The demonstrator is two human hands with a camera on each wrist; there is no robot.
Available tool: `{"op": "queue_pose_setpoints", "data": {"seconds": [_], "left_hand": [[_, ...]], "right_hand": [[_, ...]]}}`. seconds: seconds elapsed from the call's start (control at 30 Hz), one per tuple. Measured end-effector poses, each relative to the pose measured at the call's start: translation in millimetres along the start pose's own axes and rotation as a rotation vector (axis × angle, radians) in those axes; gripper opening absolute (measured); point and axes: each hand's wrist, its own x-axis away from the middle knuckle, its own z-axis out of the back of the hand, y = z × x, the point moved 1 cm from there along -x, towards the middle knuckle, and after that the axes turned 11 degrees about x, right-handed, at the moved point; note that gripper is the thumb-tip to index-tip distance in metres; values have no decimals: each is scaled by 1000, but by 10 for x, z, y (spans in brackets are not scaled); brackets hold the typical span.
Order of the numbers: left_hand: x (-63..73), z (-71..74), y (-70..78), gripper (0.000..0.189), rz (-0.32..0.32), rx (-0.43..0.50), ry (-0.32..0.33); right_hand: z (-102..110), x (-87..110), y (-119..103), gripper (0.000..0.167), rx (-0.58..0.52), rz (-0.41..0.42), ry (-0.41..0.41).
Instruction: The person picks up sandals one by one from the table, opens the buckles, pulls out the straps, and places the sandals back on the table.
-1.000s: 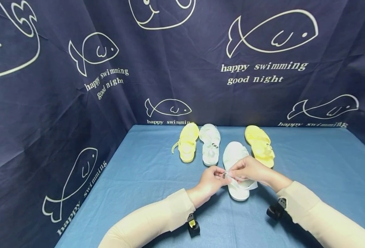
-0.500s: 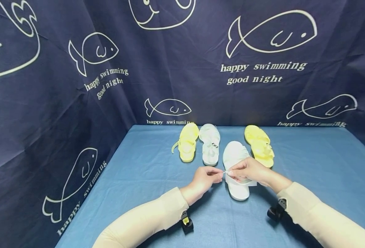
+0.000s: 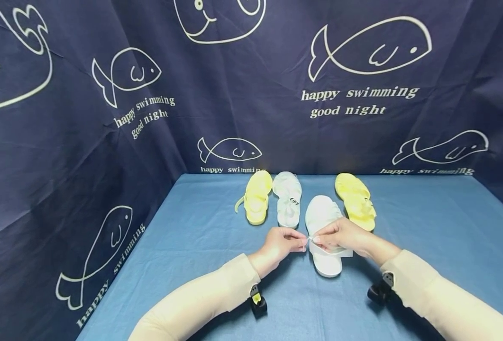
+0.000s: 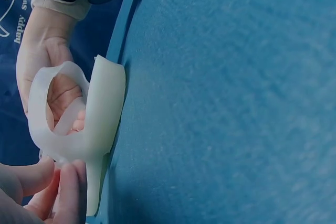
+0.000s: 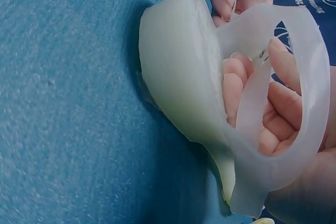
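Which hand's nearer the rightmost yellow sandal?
Right: the right hand is by the near end of that yellow sandal; the left hand is farther off, to its left.

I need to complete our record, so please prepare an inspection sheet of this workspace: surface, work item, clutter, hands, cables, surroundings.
Surface: plain blue cloth.
Work item: white sandal, sole down; its strap stands raised.
Clutter: left yellow sandal, pale sandal and right yellow sandal lie farther back.
Hands: left hand and right hand pinch at the strap; exact contact partly hidden.
Cables: nothing seen.
Surroundings: dark blue curtain with fish drawings and lettering.
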Motion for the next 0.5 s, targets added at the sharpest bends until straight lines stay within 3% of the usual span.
{"op": "queue_pose_setpoints", "data": {"seconds": [0.33,0.5], "left_hand": [[-78,2,46,13,10,-79,-14],[-81,-21,37,12,14,-50,1]], "right_hand": [[-9,15,-44,32,-11,-1,11],[-25,22,-59,32,-29,7,18]]}}
